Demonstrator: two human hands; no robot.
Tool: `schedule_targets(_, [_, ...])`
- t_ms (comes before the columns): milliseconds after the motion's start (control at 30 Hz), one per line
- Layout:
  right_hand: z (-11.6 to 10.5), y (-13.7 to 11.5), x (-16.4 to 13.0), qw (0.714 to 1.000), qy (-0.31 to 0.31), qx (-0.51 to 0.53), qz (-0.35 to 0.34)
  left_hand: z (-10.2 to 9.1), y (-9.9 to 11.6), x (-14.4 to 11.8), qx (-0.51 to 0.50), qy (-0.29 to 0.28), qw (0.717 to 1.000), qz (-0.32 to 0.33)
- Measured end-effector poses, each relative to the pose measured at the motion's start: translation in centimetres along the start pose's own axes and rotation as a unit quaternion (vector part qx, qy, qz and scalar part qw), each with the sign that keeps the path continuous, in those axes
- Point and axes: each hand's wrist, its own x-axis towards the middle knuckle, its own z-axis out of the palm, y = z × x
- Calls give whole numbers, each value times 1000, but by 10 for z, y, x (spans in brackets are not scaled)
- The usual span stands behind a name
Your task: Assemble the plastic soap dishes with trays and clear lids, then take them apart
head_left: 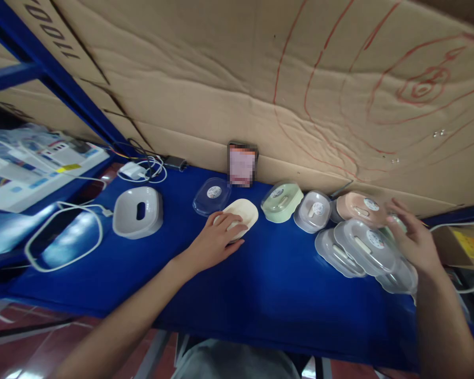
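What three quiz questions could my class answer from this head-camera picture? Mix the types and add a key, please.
1. Multiple choice: which hand is on the cream piece?
A) the left hand
B) the right hand
C) neither hand

2. True or false: the pale grey box with the oval hole stands farther left than the cream piece.

3. Short answer: what colour is the lidded box nearest the cream piece?

Key: 1. A; 2. True; 3. Pale green.
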Motion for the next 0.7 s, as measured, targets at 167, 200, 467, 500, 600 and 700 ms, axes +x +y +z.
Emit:
schedule_targets(167, [-15,-80,-17,989,34,-32,-139,-7,2,0,-6,-20,1000,21])
schedule_targets(200, [-8,-103,-22,984,16,-34,-172,-7,4,0,-7,-24,999,27])
schedule_targets(467, [120,-231,-69,908,-192,-10,-373,-17,11,-1,-77,-23,996,47])
schedule_targets(500, [129,-235,-74,908,-189,-5,-375,-20,8,-1,-73,-11,997,34])
schedule_targets(600, [140,-238,-90,901,-194,11,-389,-25,-6,-3,-30,60,996,-58])
schedule_targets(700, [136,-233,-108,895,-217,17,-390,-25,-23,-4,37,112,977,-176])
